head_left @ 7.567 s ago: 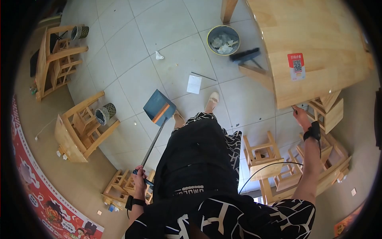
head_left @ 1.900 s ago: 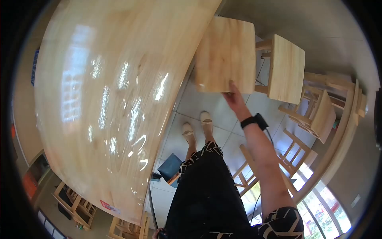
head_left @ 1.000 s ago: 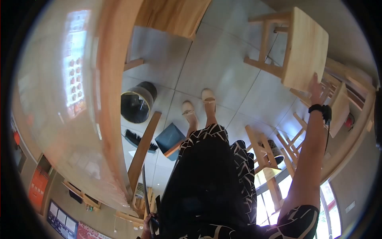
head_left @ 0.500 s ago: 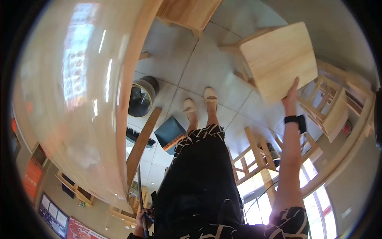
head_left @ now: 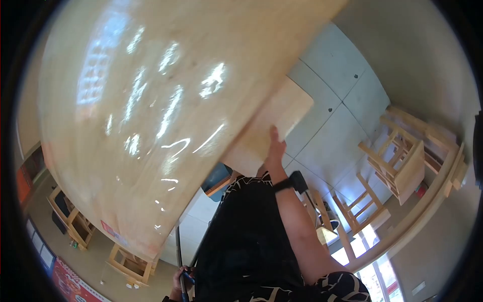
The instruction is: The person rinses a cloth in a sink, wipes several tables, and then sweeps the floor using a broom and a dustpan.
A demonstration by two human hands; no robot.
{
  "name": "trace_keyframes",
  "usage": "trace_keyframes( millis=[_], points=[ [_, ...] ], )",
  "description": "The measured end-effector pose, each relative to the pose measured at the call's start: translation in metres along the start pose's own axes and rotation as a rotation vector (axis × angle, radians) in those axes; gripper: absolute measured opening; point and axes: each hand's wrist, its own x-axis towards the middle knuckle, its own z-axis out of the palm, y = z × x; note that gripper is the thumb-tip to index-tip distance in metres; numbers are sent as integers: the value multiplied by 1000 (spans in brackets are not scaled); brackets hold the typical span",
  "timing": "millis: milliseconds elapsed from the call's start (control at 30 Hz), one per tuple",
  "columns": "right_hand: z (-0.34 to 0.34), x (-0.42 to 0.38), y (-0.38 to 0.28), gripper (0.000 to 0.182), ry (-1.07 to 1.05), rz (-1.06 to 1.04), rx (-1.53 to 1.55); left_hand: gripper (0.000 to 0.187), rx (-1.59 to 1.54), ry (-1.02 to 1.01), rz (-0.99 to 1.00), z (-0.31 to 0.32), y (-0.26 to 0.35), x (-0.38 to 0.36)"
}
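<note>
A wooden stool (head_left: 259,138) with a pale, flat seat is partly beneath the edge of the large glossy table (head_left: 166,100). My right hand (head_left: 275,152) grips the stool by the near edge of its seat, with fingers on top; a black band is on that wrist. At the lower left, my left hand (head_left: 182,278) is closed around a dark, thin pole (head_left: 178,249) that rises beside the table's edge. Below the table edge, the blue dustpan (head_left: 217,180) with an orange comb-like strip shows in part.
Wooden stools (head_left: 397,161) stand along the wall at the right, with another wooden frame (head_left: 363,204) nearer the window. Chairs (head_left: 132,266) are beyond the table at the lower left. Grey tiled floor (head_left: 327,131) shows right of the table.
The stool has moved left with my right hand, from open floor to the table's edge. The table now fills more of the view and hides the bin and my feet. My left hand still holds the pole.
</note>
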Motion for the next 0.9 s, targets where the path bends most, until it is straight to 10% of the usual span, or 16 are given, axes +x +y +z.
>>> trace_keyframes(
  millis=[533,633,800,900],
  points=[
    [75,-76,4,27,-407,-93,-633,20,-435,16,306,12,-75,-21],
    [72,-221,-12,16,-870,617,-1020,19,-612,61,281,28,-64,-37],
    [71,-425,-61,33,-1558,1183,-1352,19,-752,-9,448,45,-91,-10],
    [53,-487,-54,43,-1673,1106,-1582,23,-871,6,521,47,-95,-4]
  ],
)
